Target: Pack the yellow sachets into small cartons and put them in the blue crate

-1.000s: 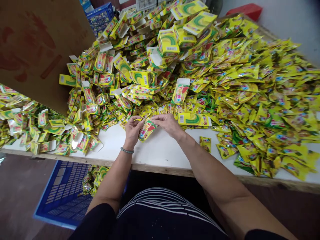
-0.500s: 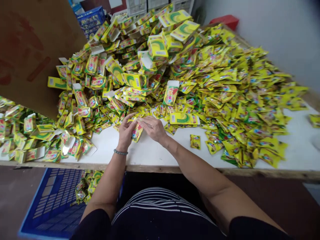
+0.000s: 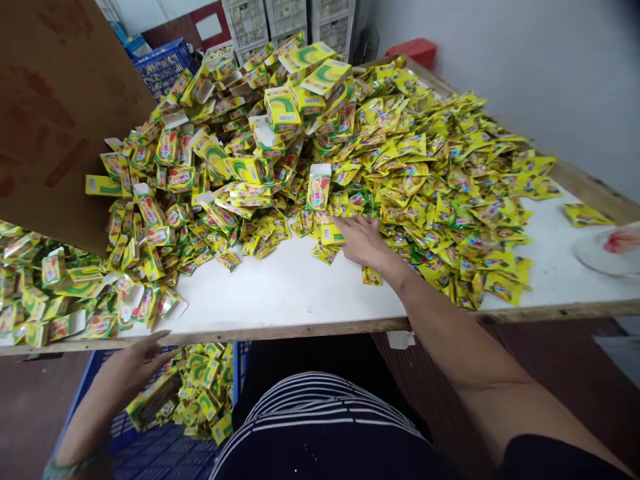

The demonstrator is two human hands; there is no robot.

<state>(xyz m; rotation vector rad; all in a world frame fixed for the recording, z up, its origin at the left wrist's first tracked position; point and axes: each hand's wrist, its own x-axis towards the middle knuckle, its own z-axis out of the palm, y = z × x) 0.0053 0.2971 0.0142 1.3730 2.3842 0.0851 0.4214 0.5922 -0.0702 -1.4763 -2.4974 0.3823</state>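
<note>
Left hand point(image 3: 131, 368), fingers apart, has dropped to eight o'clock in view, just beside a blurred carton point(image 3: 153, 399) over the blue crate point(image 3: 160, 460); mid-view, my right hand point(image 3: 367, 241) now covers a yellow carton point(image 3: 332, 235) from three o'clock, grip unclear: the pair work separately.

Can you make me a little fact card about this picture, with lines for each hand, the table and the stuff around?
Left hand: open above the blue crate, a blurred box just below
Right hand: over part of a yellow box; grip unclear
Table: white top, boxes heaped, shiny packets piled on the right
In the crate: yellow-green packs
Upper left: big cardboard box
Behind: white crates
</note>
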